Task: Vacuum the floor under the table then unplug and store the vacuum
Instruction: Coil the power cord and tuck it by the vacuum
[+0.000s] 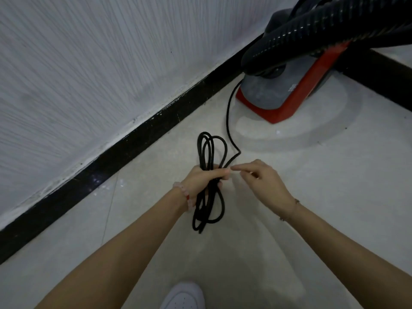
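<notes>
Seen from the head camera, the left hand (207, 177) grips a coiled black power cord (204, 161) at its middle, with loops sticking out above and below the fist. The right hand (263, 181) sits just beside it, fingertips at the left thumb; whether it pinches the cord cannot be told. One strand runs over the pale floor (289, 197) to the red-and-grey vacuum cleaner (274, 97), which stands in the corner by the black skirting board (133, 141) with its ribbed hose (312, 27) draped on top.
</notes>
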The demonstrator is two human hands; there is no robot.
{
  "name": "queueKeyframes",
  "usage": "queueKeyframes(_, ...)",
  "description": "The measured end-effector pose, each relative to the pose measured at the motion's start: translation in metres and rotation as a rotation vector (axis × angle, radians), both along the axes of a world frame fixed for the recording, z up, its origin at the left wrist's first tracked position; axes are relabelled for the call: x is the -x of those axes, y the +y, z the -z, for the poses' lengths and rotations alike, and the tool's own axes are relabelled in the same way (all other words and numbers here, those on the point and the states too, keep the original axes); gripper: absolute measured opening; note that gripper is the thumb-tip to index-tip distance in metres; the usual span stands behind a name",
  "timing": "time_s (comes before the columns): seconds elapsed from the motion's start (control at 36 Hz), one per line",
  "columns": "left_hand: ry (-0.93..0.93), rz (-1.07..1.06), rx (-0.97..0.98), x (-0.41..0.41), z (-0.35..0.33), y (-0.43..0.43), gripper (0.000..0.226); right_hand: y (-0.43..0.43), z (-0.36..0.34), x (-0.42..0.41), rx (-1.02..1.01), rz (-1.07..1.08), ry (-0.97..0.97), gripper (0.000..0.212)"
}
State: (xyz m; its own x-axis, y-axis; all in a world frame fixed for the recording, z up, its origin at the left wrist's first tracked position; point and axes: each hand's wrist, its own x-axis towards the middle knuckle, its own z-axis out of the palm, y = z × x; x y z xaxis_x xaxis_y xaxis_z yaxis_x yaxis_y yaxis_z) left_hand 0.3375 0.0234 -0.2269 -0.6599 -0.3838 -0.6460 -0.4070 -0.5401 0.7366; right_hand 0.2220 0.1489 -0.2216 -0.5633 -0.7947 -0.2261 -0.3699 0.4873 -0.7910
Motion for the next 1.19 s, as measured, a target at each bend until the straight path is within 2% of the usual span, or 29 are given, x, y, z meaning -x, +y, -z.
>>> queueKeyframes(0.08,0.016,-0.047,-0.018,-0.003,0.002,-0.010,0.016,-0.005,-0.002,0.016,0.016,0.213,-0.182,0.028)
queueKeyframes(0.22,0.093,-0.039,-0.032,-0.008,0.000,-0.029,0.011,-0.036,-0.003,0.042,0.032,0.312,-0.599,0.037)
queueKeyframes(0.28,0.090,0.022,0.021,-0.008,-0.003,-0.034,0.015,-0.056,-0.003,0.046,0.041,0.305,-0.765,0.036)
queueKeyframes(0.36,0.057,0.209,0.192,-0.007,-0.010,-0.041,0.020,-0.083,-0.005,0.049,0.129,0.338,-0.942,0.018)
queueKeyframes(0.42,0.036,0.358,0.382,-0.004,-0.016,-0.045,0.019,-0.094,-0.004,0.050,0.175,0.375,-0.933,0.005)
queueKeyframes(0.47,0.005,0.509,0.627,0.002,-0.019,-0.050,0.017,-0.098,-0.004,0.052,0.176,0.395,-0.898,0.014)
queueKeyframes(0.56,-0.056,0.827,1.212,0.012,-0.013,-0.062,0.017,-0.094,-0.003,0.054,0.129,0.355,-0.780,0.024)
queueKeyframes(0.64,0.108,0.946,1.734,0.023,-0.006,-0.067,0.022,-0.085,-0.001,0.062,0.042,0.281,-0.657,0.039)
queueKeyframes(0.69,0.251,0.918,1.936,0.031,-0.003,-0.068,0.019,-0.079,-0.002,0.067,-0.025,0.232,-0.594,0.041)
queueKeyframes(0.78,0.409,0.946,2.056,0.050,0.000,-0.072,0.020,-0.073,-0.005,0.072,-0.061,0.204,-0.594,0.039)
queueKeyframes(0.86,0.492,1.025,2.107,0.064,0.003,-0.080,0.019,-0.069,-0.006,0.076,-0.062,0.197,-0.652,0.036)
queueKeyframes(1.03,0.436,1.134,2.100,0.075,0.005,-0.089,0.026,-0.067,-0.006,0.083,-0.088,0.142,-0.696,0.023)
queueKeyframes(1.19,0.383,1.192,2.117,0.076,0.016,-0.095,0.039,-0.072,0.001,0.090,-0.152,0.139,-0.708,0.030)
